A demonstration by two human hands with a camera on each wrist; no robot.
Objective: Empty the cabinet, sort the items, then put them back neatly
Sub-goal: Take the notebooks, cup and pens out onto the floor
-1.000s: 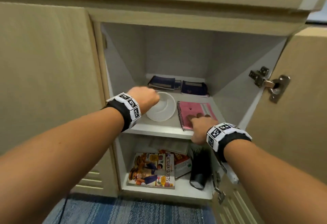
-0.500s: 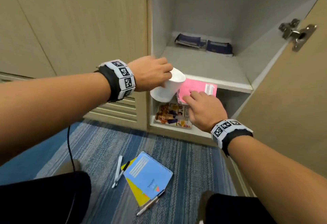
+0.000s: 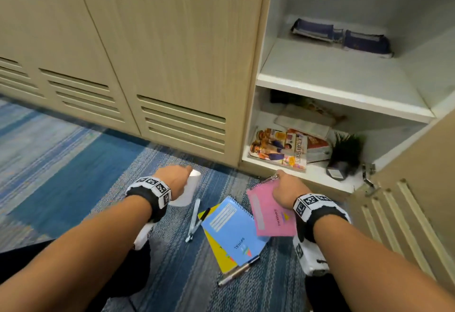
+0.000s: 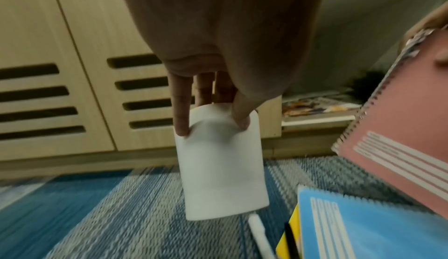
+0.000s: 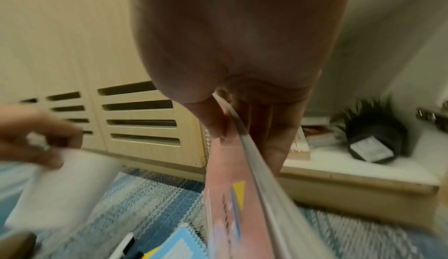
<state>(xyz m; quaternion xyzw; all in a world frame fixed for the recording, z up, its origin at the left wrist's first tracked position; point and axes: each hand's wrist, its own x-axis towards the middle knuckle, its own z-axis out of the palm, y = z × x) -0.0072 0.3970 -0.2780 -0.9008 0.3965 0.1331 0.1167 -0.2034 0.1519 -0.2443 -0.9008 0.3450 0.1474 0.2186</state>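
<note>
My left hand (image 3: 176,180) grips a white cup (image 3: 186,192) by its rim, long axis near vertical, mouth up, above the blue striped carpet (image 3: 73,164). My right hand (image 3: 286,192) pinches a pink spiral notebook (image 3: 268,213), binding pointing away from me, over a blue notebook (image 3: 232,230). Beyond my right hand, the open cabinet (image 3: 339,85) holds magazines (image 3: 279,149).

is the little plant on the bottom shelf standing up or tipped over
Tipped over. The plant lies on its side on the bottom shelf, its pot's base facing out and leaves pointing toward the back.
</note>
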